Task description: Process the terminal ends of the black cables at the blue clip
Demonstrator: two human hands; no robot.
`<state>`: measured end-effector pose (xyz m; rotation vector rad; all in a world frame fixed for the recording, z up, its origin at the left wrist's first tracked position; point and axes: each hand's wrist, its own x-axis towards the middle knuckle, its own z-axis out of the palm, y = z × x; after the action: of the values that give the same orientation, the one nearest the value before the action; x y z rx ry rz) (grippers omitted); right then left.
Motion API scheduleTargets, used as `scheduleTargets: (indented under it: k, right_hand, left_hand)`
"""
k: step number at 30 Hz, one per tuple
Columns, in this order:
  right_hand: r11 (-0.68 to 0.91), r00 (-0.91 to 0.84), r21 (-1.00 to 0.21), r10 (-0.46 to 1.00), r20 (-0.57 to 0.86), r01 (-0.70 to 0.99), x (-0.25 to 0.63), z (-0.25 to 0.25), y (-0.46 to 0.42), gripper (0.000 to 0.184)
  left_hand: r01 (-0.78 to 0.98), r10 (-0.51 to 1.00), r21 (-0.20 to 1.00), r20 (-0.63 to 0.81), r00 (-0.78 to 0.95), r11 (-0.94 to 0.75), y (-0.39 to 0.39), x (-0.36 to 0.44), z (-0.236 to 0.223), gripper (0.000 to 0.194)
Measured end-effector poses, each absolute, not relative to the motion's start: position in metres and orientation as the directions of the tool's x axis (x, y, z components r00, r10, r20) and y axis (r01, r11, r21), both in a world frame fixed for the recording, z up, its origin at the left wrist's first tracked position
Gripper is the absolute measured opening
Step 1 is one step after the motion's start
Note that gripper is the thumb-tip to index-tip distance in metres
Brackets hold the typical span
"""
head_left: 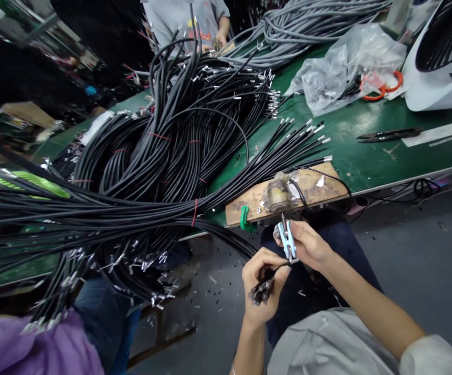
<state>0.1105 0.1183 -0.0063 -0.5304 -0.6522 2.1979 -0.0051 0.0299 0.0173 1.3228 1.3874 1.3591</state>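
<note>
Grasping one blue tool [287, 239], the right hand [309, 242] angles leftward, lower centre-right; beside it the left hand [260, 309] curls around one dark bundle [263, 291].

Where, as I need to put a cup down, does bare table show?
Bare green table shows between the board and the snips, and again between snips and bag. It's crowded on the left, under black cables, and at the far side, under grey cables.
</note>
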Motion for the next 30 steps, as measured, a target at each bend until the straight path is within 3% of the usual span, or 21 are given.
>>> scheduleTargets:
  k: [8, 16, 20, 25, 27, 30]
  right_hand:
    - [-0.672, -0.700, -0.491, 0.696, -0.160, -0.555, 0.110, -0.013, 0.111, 0.045]
    - [-0.586, -0.567, -0.590, 0.786, -0.246, -0.555, 0.133, -0.039, 0.108, 0.039]
    - [-0.425, -0.388, -0.775, 0.887, -0.251, -0.469, 0.164, -0.042, 0.097, 0.026]
    - [-0.212, -0.247, -0.953, 0.956, -0.157, -0.214, 0.187, -0.034, 0.078, 0.019]
    - [-0.114, -0.229, -0.983, 0.970, -0.078, -0.146, 0.185, -0.025, 0.071, 0.015]
    - [0.102, -0.243, -0.992, 0.963, 0.116, -0.072, 0.174, -0.008, 0.061, 0.006]
  left_hand:
    - [0.240, 0.987, 0.967, 0.112, -0.119, -0.081, 0.032, -0.005, 0.020, 0.007]
    - [0.295, 0.978, 0.943, 0.186, -0.092, -0.152, 0.030, -0.007, 0.022, 0.007]
    - [0.214, 0.970, 0.946, 0.242, 0.036, -0.244, 0.030, -0.019, 0.019, 0.013]
    - [0.035, 0.955, 0.978, 0.193, 0.225, -0.206, 0.030, -0.036, 0.006, 0.049]
    - [0.030, 0.967, 0.982, 0.177, 0.181, -0.185, 0.028, -0.034, 0.007, 0.049]
    - [0.098, 0.979, 0.976, 0.186, 0.085, -0.194, 0.023, -0.024, 0.016, 0.032]
